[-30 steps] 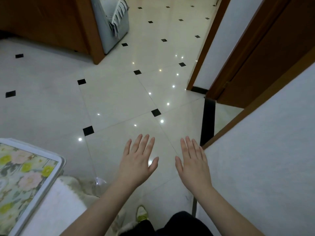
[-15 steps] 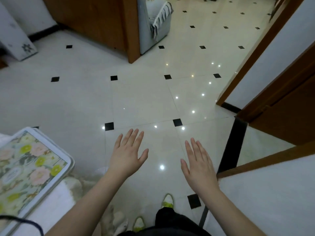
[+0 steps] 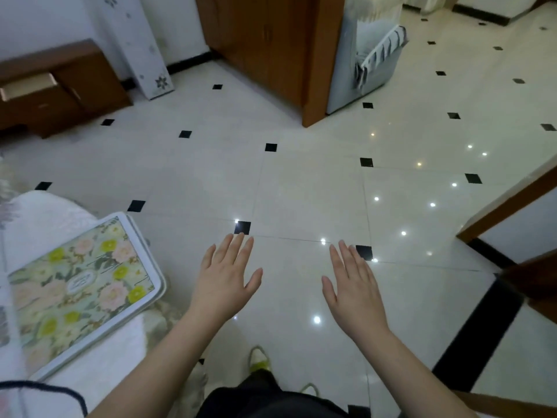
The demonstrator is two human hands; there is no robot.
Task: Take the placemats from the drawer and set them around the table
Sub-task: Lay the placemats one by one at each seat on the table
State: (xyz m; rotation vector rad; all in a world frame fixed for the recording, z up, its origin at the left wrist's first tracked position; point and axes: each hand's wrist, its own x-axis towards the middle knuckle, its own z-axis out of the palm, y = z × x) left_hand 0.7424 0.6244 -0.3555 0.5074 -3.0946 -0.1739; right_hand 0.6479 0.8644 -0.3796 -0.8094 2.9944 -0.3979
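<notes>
Both your hands were out in front of you, palms down, fingers straight and loosely spread, holding nothing: left hand (image 3: 224,277) and right hand (image 3: 354,292) side by side with a gap between them, hovering over the glossy cream floor tiles with little black diamond insets (image 3: 307,191). Right below them you could see your dark trousers (image 3: 265,399) and a pale shoe with yellow-green trim (image 3: 259,357).

Off to your left sat a rectangular floral-print tray-looking thing with a white rim (image 3: 81,291), pink and yellow flowers on it, lying on a white cloth-covered surface (image 3: 39,224). Couldn't tell if that was a placemat or not tbh.

Further out on the left, against the wall, was a low brown wooden cabinet (image 3: 87,82) with one drawer pulled open (image 3: 28,86). No placemats were visible from this angle. Next to it leaned a white panel with flower decals (image 3: 144,55). Straight ahead stood a tall brown wooden cupboard (image 3: 271,46), and past that a grey sofa with a fringed white throw (image 3: 370,61). On your right was a wood-trimmed white wall corner (image 3: 512,212).
</notes>
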